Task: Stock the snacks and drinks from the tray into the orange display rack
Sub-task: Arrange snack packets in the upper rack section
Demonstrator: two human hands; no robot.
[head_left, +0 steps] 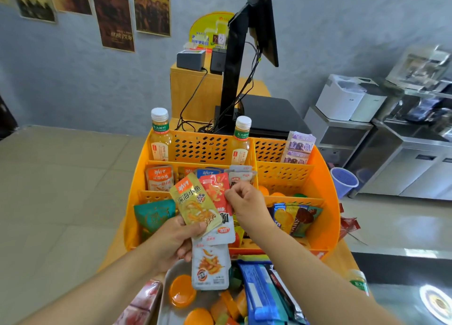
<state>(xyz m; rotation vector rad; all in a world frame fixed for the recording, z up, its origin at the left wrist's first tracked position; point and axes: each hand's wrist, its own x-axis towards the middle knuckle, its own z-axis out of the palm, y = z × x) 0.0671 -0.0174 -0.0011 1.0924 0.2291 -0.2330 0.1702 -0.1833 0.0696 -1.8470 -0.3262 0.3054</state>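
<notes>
The orange display rack (pixel 320 178) stands in front of me with tiered compartments. My left hand (pixel 176 239) holds a fan of fish snack packets, with a gold packet (pixel 193 204) on top. My right hand (pixel 247 202) pinches the top of a red packet (pixel 216 190) in that fan. A white packet (pixel 210 268) hangs lowest from the bunch. Two tea bottles (pixel 160 135) (pixel 241 141) stand in the rack's back row. More fish packets (pixel 159 178) sit in the middle row. The tray (pixel 163 297) below holds orange jelly cups (pixel 182 291) and blue wrappers (pixel 259 293).
Purple packets (pixel 299 148) stand in the rack's back right compartment, and chip bags (pixel 297 217) and a teal bag (pixel 152 214) fill the front row. Behind the rack stands a black monitor stand (pixel 232 67) with cables. A third bottle (pixel 358 282) sits at right on the counter.
</notes>
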